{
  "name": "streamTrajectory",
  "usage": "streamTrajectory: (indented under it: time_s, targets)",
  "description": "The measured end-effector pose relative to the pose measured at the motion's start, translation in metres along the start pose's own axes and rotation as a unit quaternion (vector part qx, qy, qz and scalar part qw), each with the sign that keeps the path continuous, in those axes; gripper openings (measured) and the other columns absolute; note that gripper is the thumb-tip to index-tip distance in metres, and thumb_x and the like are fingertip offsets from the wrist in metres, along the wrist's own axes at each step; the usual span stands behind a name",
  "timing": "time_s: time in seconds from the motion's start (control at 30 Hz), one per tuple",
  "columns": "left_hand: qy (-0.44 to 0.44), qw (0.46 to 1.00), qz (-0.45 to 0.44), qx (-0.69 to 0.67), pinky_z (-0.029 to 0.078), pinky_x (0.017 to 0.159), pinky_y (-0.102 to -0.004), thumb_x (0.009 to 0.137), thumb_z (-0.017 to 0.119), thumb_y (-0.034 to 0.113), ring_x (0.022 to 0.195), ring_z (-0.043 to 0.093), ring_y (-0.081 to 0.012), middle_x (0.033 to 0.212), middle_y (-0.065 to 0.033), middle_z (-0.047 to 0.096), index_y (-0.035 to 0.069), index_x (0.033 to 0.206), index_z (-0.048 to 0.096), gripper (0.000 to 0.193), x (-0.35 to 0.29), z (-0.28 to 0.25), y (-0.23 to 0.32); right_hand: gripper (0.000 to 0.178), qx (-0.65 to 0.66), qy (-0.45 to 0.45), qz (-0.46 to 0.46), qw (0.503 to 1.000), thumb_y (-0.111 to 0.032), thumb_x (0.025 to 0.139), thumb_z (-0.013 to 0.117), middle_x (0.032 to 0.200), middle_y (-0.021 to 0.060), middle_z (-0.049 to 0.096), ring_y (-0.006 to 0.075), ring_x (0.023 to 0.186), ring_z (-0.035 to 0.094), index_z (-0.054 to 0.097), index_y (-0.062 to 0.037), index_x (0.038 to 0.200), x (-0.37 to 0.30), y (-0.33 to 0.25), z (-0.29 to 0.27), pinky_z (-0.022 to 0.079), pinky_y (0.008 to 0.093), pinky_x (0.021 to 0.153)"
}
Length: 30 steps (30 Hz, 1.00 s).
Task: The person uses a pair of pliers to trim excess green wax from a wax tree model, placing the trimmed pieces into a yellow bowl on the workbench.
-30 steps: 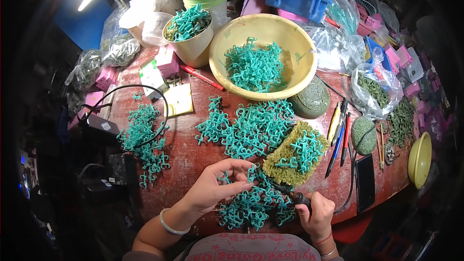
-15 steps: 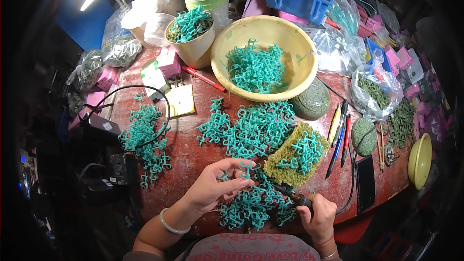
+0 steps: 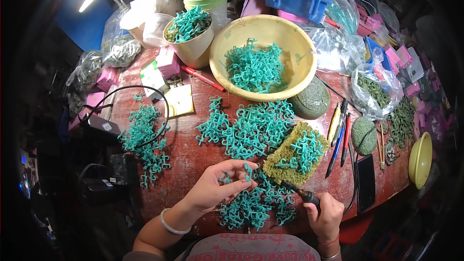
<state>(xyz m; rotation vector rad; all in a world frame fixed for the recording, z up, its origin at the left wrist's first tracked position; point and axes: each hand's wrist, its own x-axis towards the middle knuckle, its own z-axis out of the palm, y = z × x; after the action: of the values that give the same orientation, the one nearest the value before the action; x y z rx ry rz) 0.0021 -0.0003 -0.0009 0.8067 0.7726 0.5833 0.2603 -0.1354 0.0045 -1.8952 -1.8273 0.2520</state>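
Observation:
My left hand (image 3: 217, 186) pinches a small teal hook-shaped piece (image 3: 248, 172) between thumb and fingertips, with another teal bit showing within the curled fingers. In my right hand (image 3: 326, 216) is a soldering iron (image 3: 309, 197), gripped by its dark handle, its thin metal shaft pointing up and left. The tip lies by the lower edge of an olive-green spongy pad (image 3: 282, 164), apart from the held piece. A cluster of teal pieces (image 3: 307, 151) rests on that pad. Below my left hand spreads a loose pile of like pieces (image 3: 246, 209).
More teal pieces lie in heaps at the middle (image 3: 251, 128) and left (image 3: 145, 135). A yellow basin (image 3: 220, 63) and a filled bucket (image 3: 193, 50) stand behind. Pens (image 3: 339, 140), a black phone (image 3: 366, 183) and a black cable (image 3: 167, 104) lie around.
My right hand and the soldering iron have shifted slightly right and down, away from my left hand. The teal piece in my left fingers has turned.

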Motion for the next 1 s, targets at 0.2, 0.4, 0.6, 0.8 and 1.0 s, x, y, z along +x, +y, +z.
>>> streamTrajectory:
  time_s: [0.2,0.4,0.6,0.8,1.0]
  targets:
    - [0.015,0.999,-0.031,0.041,0.047,0.063,-0.02,0.087,0.067,-0.005,0.08,0.061,-0.0078,0.085,0.0004,0.055,-0.001,0.125,0.06,0.039,-0.001,0.006,0.011,0.04,0.047,-0.008,-0.067,0.997,-0.04,0.088,0.069,0.063,0.0084,0.054,0.0278,0.051,0.057,0.058,-0.0028,0.079,0.01,-0.009,0.011,0.044,0.036,0.046]
    - [0.001,0.996,0.012,0.091,0.041,0.056,-0.0178,0.085,0.069,-0.005,0.068,0.052,-0.0033,0.083,0.0016,0.055,0.001,0.123,0.062,0.04,-0.002,0.005,0.007,0.04,0.072,-0.022,-0.08,0.994,-0.04,0.088,0.07,0.063,0.0087,0.053,0.0284,0.051,0.057,0.057,-0.0029,0.079,0.014,-0.012,0.02,0.044,0.0362,0.046]
    - [-0.002,0.997,0.022,0.076,0.039,0.057,-0.0173,0.084,0.07,-0.004,0.068,0.049,-0.0027,0.081,0.0023,0.055,0.002,0.123,0.063,0.039,-0.001,0.006,0.005,0.04,0.074,-0.028,-0.072,0.994,-0.04,0.088,0.07,0.063,0.0088,0.052,0.0286,0.051,0.056,0.056,-0.0033,0.078,0.014,-0.012,0.021,0.043,0.0364,0.046]
    - [0.001,0.997,0.025,0.07,0.039,0.058,-0.0176,0.085,0.07,-0.004,0.068,0.049,-0.0025,0.083,0.0024,0.056,0.003,0.122,0.063,0.039,-0.001,0.006,0.004,0.04,0.071,-0.027,-0.068,0.995,-0.039,0.087,0.071,0.063,0.009,0.052,0.0287,0.051,0.056,0.056,-0.0034,0.078,0.013,-0.011,0.02,0.044,0.0366,0.046]
    - [0.001,0.998,0.021,0.067,0.039,0.058,-0.0175,0.085,0.069,-0.005,0.068,0.049,-0.0023,0.083,0.0029,0.056,0.003,0.122,0.064,0.038,-0.001,0.006,0.004,0.039,0.063,-0.035,-0.067,0.995,-0.039,0.086,0.072,0.065,0.0092,0.055,0.0286,0.053,0.057,0.057,-0.0029,0.08,0.014,-0.013,0.019,0.045,0.0361,0.047]
